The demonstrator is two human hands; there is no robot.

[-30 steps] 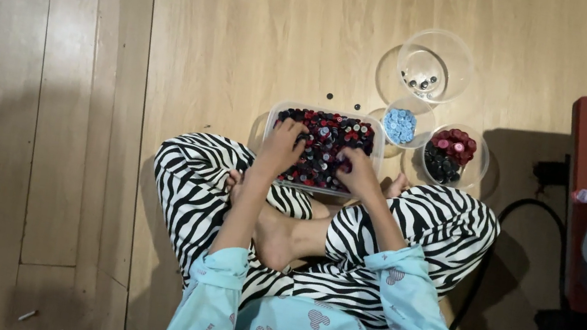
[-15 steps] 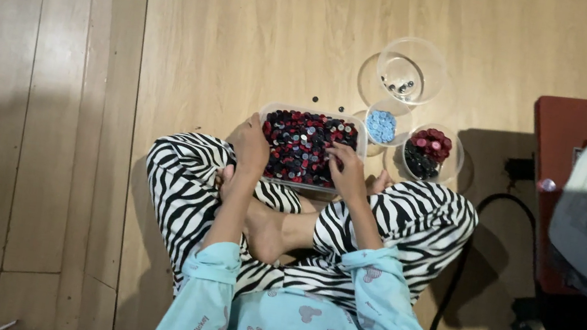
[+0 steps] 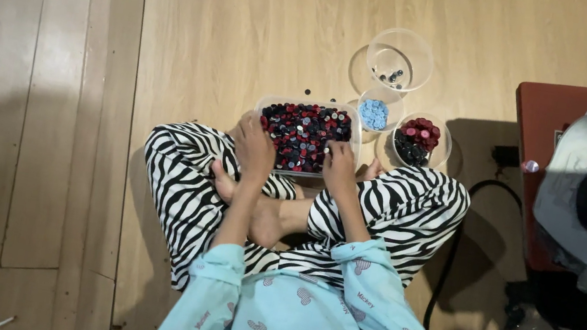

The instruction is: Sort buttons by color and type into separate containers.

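Observation:
A clear rectangular tub [image 3: 270,102] full of red and black buttons sits on the wooden floor in front of my crossed legs in zebra-striped trousers. My left hand [image 3: 254,148] rests on the tub's near left edge, fingers over the buttons. At the tub's near right edge, my right hand [image 3: 339,166] has its fingertips in the buttons. Whether either hand pinches a button is hidden. Three round clear cups stand to the right: one with blue buttons [image 3: 374,114], one with red and black buttons [image 3: 417,139], one nearly empty [image 3: 400,58].
A dark red low table [image 3: 543,126] stands at the right with a paper sheet and a dark bundle on it. A black cable [image 3: 453,245] loops on the floor beside my right knee. Bare wooden floor [image 3: 28,107] stretches to the left.
The view has shifted, so the tub and cups sit lower and further left in frame. Both hands stay at the tub, with the left hand drawn toward its near left edge.

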